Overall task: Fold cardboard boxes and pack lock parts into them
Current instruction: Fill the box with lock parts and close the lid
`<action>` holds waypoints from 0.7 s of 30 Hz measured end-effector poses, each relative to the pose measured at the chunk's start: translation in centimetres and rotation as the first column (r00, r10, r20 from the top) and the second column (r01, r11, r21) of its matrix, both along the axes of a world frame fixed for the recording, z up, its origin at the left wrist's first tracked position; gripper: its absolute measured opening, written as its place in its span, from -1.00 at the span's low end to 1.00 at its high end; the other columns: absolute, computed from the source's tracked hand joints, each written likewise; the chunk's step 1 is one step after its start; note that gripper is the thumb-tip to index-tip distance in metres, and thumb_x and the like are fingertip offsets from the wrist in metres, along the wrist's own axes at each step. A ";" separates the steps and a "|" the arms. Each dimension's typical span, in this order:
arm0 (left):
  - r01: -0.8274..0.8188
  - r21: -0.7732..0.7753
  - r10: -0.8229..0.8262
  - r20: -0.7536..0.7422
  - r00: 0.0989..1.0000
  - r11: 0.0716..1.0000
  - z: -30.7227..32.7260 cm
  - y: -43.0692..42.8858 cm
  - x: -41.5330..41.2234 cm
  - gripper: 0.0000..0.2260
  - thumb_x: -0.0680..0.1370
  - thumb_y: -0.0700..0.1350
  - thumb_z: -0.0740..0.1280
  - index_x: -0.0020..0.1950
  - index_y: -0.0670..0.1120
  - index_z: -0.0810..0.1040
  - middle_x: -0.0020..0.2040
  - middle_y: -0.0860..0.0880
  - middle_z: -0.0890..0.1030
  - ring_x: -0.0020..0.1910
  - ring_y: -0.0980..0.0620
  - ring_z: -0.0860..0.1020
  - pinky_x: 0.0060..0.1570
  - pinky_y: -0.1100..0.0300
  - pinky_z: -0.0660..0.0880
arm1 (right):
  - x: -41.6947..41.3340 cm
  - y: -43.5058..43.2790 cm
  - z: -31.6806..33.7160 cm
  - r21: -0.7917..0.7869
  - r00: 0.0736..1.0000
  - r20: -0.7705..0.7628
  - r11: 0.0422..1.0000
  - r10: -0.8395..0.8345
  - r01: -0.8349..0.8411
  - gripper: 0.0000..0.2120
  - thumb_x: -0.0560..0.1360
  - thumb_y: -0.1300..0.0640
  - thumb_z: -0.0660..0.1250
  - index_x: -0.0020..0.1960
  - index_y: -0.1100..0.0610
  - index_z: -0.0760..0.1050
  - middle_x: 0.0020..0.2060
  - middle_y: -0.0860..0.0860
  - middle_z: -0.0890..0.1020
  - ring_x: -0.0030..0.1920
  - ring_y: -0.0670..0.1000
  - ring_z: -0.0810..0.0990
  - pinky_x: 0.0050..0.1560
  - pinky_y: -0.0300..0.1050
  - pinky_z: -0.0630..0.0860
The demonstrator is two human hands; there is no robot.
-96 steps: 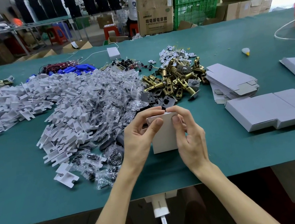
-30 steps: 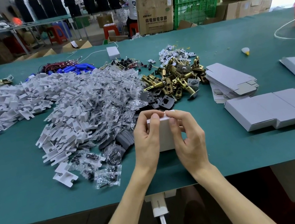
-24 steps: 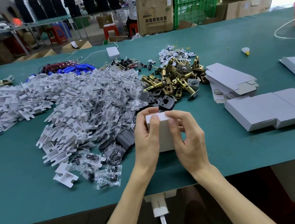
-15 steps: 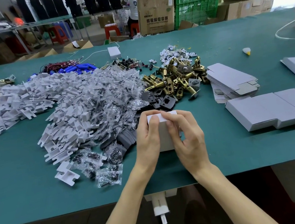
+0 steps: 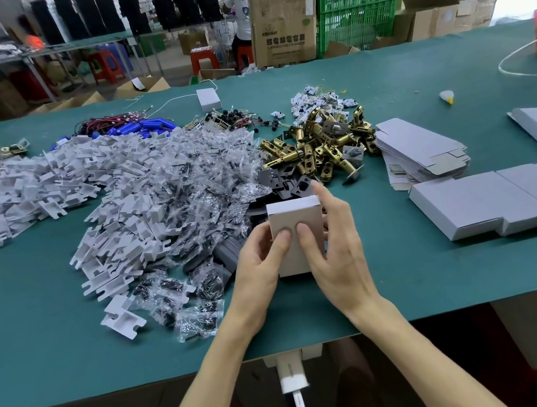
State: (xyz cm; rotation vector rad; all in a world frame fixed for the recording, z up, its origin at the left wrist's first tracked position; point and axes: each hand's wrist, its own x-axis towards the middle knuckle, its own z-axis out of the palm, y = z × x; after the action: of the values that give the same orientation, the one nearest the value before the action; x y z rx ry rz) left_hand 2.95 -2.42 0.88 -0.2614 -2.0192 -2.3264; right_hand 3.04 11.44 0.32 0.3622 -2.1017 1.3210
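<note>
**Flap tucked, box shut**

Head view. Holding the box [image 5: 296,223] upright in both hands near the front edge of the table [image 5: 444,285], just in front of the screw bags [image 5: 183,194] and close to the brass latches [image 5: 322,151]. Cannot tell whether resting on the table or lifted just clear of it.

Gripping from the left with the left hand [image 5: 262,266], thumb flat on the near face. Gripping from the right with the right hand [image 5: 337,259], thumb beside the other thumb, forefinger stretched up along the top right corner. Other fingers hidden behind.

Changed within the last second: both thumbs slid down from the top edge to mid-face, no longer pushing the flap. Top now flat and closed, nothing standing proud.

Probably means closing finished for this one; contents not visible. Next likely calls for setting it with the finished boxes [image 5: 501,201] on the right, then taking a fresh blank [image 5: 421,147] from the stack.
</note>
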 end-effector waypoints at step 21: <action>0.118 -0.090 -0.112 0.069 0.991 0.989 -0.5 0.2 0.2 -0.78 0.71 -0.27 0.23 0.28 -0.26 0.61 0.12 -0.16 0.74 0.08 -0.16 0.72 0.11 0.06 0.66 | 3.3 4.7 0.9 0.730 0.815 0.332 0.677 -0.475 0.097 -0.30 0.63 -0.03 0.20 0.65 0.15 -0.01 0.63 0.26 -0.09 0.59 0.26 0.07 0.56 0.10 0.13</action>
State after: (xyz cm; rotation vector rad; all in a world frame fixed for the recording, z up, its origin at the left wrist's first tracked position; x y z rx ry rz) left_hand 3.17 -2.27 0.43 -0.3210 -2.2043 -2.3369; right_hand 6.30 16.09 1.22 -0.0683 -2.9146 0.3898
